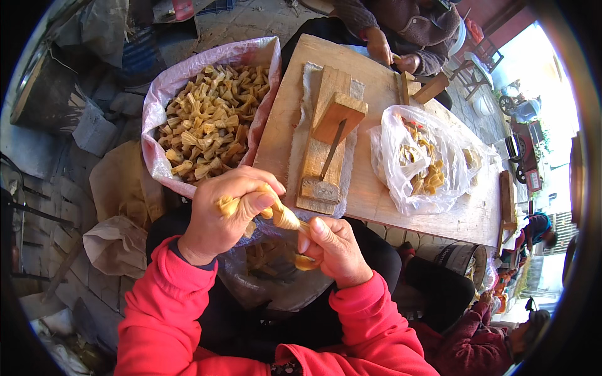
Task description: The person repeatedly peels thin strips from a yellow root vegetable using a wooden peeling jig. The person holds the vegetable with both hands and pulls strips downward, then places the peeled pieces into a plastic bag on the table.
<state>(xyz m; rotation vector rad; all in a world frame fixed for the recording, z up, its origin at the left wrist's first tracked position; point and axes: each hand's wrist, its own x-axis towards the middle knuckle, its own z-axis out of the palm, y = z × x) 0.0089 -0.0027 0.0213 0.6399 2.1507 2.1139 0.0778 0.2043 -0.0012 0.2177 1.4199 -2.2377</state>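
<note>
My left hand [230, 202] grips a twisted yellow-brown plant strip [285, 217], with a lumpy knot-like piece sticking out beside its palm. My right hand [336, 249] pinches the strip's narrow end between thumb and finger; a yellowish end shows below those fingers. Between the hands the strip is drawn tight. Under them, a translucent plastic bag [287, 291] with more strips lies at my lap. Left of the table stands a pinkish-white woven sack [153, 127], its rim rolled open, full of knotted yellow-brown pieces [211, 122]. Palms and fingers hide part of the held strip.
A wooden table [273, 145] bears a wooden block jig with an upright blade [333, 150] on a cloth, and a clear plastic bag [390, 188] of similar pieces. Across it, a person's hands [378, 47] work beside another wooden jig [430, 89]. Another person [475, 343] sits at right.
</note>
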